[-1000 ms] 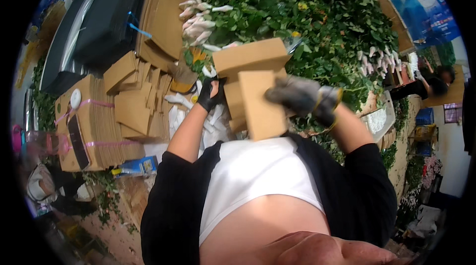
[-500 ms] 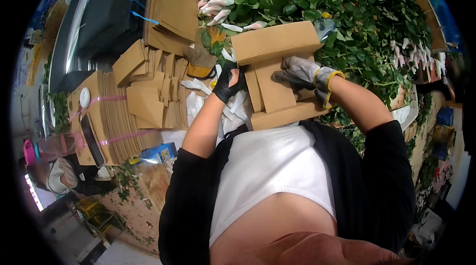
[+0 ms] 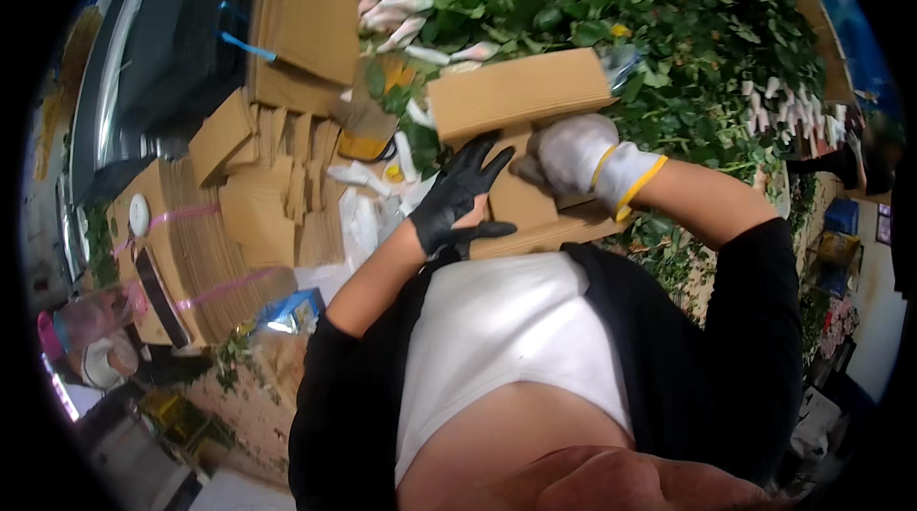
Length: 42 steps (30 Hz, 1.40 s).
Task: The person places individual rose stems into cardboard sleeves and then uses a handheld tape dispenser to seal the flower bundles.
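Observation:
In front of my chest lies a cardboard box (image 3: 523, 201), with a raised ribbed flap (image 3: 521, 95) along its far side and a lower one (image 3: 549, 232) along its near side. My left hand (image 3: 460, 198), in a black glove with a bare patch, is open at the box's left end, its fingers spread over the cardboard. Against the inner cardboard rests my right hand (image 3: 573, 153), in a grey-white glove with a yellow-edged cuff. Its fingers are curled and blurred, partly hidden behind the back of the hand, so a grip cannot be made out.
Leafy green stems (image 3: 611, 5) cover the far side, with pale pink flower buds in white sleeves (image 3: 396, 5) at the left. Folded cardboard (image 3: 258, 210) and a strapped cardboard stack (image 3: 186, 234) stand left. White sleeves (image 3: 358, 224) lie beside my left hand. A phone-like dark slab (image 3: 160, 296) leans there.
My left hand has moved from beside the box onto its left end, and its fingers have spread. My right hand has turned and its fingers have drawn in. The view has shifted slightly.

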Tool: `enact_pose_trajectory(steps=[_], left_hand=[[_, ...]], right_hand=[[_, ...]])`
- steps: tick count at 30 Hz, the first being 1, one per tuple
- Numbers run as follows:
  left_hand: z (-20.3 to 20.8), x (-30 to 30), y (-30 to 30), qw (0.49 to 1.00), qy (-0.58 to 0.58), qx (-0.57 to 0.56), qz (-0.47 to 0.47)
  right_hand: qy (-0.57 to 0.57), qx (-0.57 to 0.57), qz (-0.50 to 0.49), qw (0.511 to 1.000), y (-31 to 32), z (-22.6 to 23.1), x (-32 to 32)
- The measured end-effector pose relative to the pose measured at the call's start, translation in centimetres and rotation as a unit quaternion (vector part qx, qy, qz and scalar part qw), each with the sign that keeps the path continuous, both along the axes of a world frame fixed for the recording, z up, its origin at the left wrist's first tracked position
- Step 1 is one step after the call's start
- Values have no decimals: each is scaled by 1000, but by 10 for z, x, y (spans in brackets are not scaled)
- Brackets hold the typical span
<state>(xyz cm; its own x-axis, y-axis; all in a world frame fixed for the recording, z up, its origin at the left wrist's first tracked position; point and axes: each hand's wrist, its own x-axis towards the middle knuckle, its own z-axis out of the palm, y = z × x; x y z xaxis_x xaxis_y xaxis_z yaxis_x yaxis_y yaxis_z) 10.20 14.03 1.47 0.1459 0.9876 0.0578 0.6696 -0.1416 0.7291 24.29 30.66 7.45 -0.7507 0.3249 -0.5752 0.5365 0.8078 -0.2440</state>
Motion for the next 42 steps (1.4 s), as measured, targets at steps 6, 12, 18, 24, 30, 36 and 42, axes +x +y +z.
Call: enact_pose_trajectory(steps=[6,12,18,24,30,36,42], left_hand=[[0,-3,12,998,59,-24,-8],[-15,7,-2,989,146,-3,-33],[-39,11,-9,995,-66,-32,-65],[-23,10,2,1000,-3,12,2],[-21,6,18,994,6,94,54],[-45,12,32,992,86,39,83],[-51,22,32,961,274,7,44]], right_hand=[[-92,-34,111,989,-26,6,-9],[-17,-112,160,981,-1,63,-2],[228,-208,50,950,75,79,28],[228,-240,121,936,51,86,30],[247,-167,141,944,-3,96,45],[267,118,239,926,-67,43,68],[279,72,221,932,-65,49,66]])
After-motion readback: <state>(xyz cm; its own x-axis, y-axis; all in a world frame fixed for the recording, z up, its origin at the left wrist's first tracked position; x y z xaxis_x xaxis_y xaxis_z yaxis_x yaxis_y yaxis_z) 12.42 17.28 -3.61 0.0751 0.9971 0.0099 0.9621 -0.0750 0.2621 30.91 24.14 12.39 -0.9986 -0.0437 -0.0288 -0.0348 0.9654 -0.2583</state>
